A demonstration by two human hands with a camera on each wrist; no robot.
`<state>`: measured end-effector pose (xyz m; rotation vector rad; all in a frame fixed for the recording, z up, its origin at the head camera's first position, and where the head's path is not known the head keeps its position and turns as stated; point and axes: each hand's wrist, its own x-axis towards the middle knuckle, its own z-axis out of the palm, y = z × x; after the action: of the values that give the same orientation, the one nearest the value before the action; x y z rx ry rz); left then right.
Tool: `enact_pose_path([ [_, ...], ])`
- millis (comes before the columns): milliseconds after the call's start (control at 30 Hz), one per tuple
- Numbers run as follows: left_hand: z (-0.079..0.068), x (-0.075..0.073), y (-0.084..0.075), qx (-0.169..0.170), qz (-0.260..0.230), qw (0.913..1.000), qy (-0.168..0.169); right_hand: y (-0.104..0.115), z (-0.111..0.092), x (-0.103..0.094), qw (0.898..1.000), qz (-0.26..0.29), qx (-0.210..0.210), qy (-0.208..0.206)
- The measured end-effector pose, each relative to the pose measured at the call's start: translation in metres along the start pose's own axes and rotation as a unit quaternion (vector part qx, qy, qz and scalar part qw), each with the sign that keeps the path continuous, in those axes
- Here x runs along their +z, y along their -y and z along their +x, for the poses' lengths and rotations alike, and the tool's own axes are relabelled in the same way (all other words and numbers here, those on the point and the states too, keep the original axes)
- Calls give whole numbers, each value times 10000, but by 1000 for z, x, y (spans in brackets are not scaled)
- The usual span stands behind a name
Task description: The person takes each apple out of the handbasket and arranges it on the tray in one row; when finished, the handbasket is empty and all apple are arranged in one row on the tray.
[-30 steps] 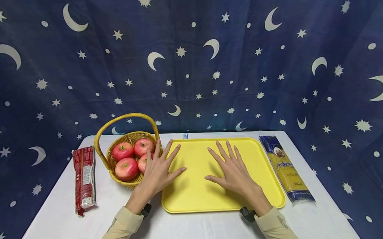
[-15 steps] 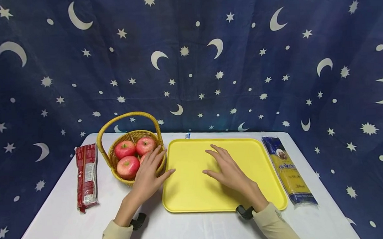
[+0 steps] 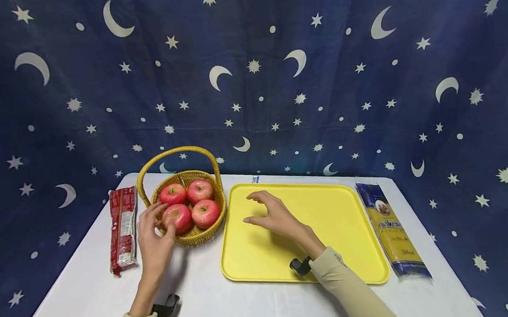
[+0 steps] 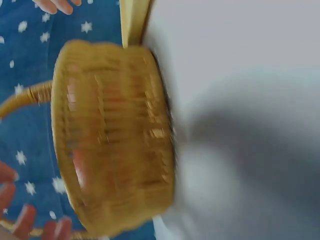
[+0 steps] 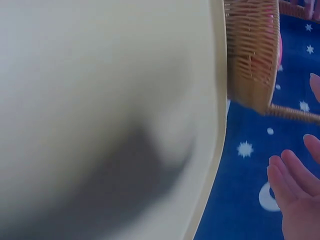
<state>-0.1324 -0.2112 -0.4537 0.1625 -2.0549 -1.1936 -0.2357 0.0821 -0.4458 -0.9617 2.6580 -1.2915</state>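
A wicker basket (image 3: 200, 239) with a tall arched handle holds several red apples (image 3: 206, 213). My left hand (image 3: 153, 243) is at the basket's front left, fingers bent and spread beside the nearest apple (image 3: 177, 217). Its grasp is empty; whether a fingertip touches that apple I cannot tell. In the left wrist view the blurred basket (image 4: 115, 140) lies close by, with my fingertips (image 4: 25, 220) at the lower left. My right hand (image 3: 278, 217) hovers over the yellow tray (image 3: 326, 250), thumb and fingers apart, holding nothing. Its fingers (image 5: 285, 185) point toward the basket.
A red packet (image 3: 123, 230) lies on the white table (image 3: 209, 302) left of the basket. Right of the tray is a blue and yellow pasta packet (image 3: 393, 233). Behind the table hangs a dark blue curtain (image 3: 251, 92) with moons and stars.
My left hand has moved left from over the basket's right side to its left front, uncovering the apples. My right hand has shifted left above the tray, its fingers less spread. The view has turned slightly.
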Motion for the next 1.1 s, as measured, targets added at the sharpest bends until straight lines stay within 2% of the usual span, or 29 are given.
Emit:
enact_pose_path([
  [100, 4, -11, 5, -739, 139, 9972, -25, 4, 14, 9, 9998, 123, -74, 168],
  [200, 14, -17, 11, -1437, -60, 9894, 177, 11, 28, 16, 9994, 75, -174, 283],
  [267, 23, -19, 16, -1906, -311, 9802, 446, 15, 37, 20, 9989, 52, -267, 378],
  [367, 37, -22, 30, -2424, -623, 9621, 1085, 22, 49, 27, 9978, -43, -381, 544],
  [433, 44, -24, 41, -2755, -1060, 9431, 1531, 26, 55, 33, 9966, -108, -466, 669],
  [500, 48, -24, 52, -3083, -1622, 9203, 1780, 30, 61, 38, 9950, -229, -543, 810],
  [600, 50, -24, 64, -3560, -2543, 8819, 1757, 35, 69, 46, 9920, -450, -607, 1008],
  [633, 50, -25, 67, -3657, -2744, 8728, 1708, 37, 72, 49, 9908, -537, -609, 1079],
  [667, 51, -26, 70, -3698, -2859, 8677, 1689, 39, 74, 51, 9897, -634, -590, 1140],
  [967, 54, -24, 80, -3734, -3376, 8470, 1708, 50, 86, 67, 9766, -1414, -505, 1538],
  [1100, 53, -26, 85, -3795, -3351, 8454, 1705, 56, 90, 73, 9684, -1888, -410, 1578],
])
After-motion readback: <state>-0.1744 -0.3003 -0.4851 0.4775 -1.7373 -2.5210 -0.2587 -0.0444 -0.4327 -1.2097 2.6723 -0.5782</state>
